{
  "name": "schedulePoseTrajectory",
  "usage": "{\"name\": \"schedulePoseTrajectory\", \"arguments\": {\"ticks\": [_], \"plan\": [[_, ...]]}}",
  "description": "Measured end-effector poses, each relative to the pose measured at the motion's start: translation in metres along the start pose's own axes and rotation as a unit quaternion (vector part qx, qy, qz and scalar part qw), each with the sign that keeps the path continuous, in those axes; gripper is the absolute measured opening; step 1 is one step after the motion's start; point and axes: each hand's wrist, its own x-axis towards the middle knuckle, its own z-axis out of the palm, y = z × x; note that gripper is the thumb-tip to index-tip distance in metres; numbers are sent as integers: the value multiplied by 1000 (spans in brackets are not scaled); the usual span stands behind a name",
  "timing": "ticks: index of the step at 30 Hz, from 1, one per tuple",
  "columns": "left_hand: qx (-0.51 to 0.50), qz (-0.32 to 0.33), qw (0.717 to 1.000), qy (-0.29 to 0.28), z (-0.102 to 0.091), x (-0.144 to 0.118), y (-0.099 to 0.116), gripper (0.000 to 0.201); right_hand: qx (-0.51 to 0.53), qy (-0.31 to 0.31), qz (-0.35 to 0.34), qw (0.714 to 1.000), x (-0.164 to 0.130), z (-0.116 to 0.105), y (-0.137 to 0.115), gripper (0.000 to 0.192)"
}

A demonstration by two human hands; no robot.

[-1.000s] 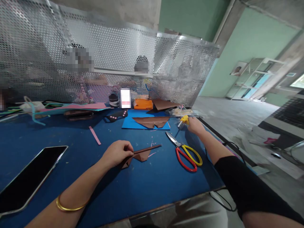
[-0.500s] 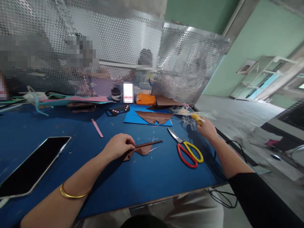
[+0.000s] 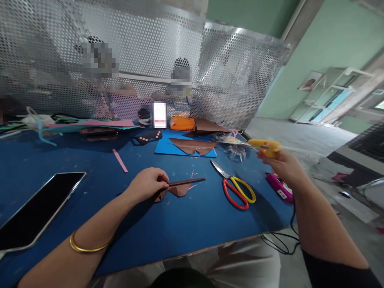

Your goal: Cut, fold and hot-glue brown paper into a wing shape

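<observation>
Between the fingertips of my left hand (image 3: 150,183) is a folded piece of brown paper (image 3: 180,189) with an angular cut outline, close to the blue tabletop. My right hand (image 3: 282,164) grips a yellow glue gun (image 3: 265,148) over the table's right side, its nozzle pointing left and a small orange light glowing on it. Scissors (image 3: 231,182) with one red and one yellow handle lie between my hands, blades partly apart. Farther back, another brown paper cutout (image 3: 193,146) rests on a bright blue sheet (image 3: 162,149).
A large phone (image 3: 42,208) lies at left, near a pink paper strip (image 3: 120,161). Beneath my right forearm sits a purple power strip (image 3: 279,187). A black mask shape (image 3: 147,138), an orange packet (image 3: 182,123) and clear plastic wrap (image 3: 235,152) lie toward the perforated metal screen (image 3: 150,48).
My right hand has lifted the glue gun and drawn it right and nearer, uncovering the purple power strip. My left hand keeps its hold on the brown paper.
</observation>
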Motion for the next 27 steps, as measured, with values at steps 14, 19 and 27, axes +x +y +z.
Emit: {"name": "schedulePoseTrajectory", "arguments": {"ticks": [14, 19, 27], "plan": [[-27, 34, 999, 13, -9, -7, 6, 20, 385, -201, 107, 894, -154, 60, -88, 50], [-81, 36, 996, -26, 4, -18, 8, 18, 351, -236, 88, 902, -156, 69, -87, 52], [-104, 29, 994, -30, 16, -13, 5, 15, 298, -255, 78, 917, -154, 75, -106, 52]]}}
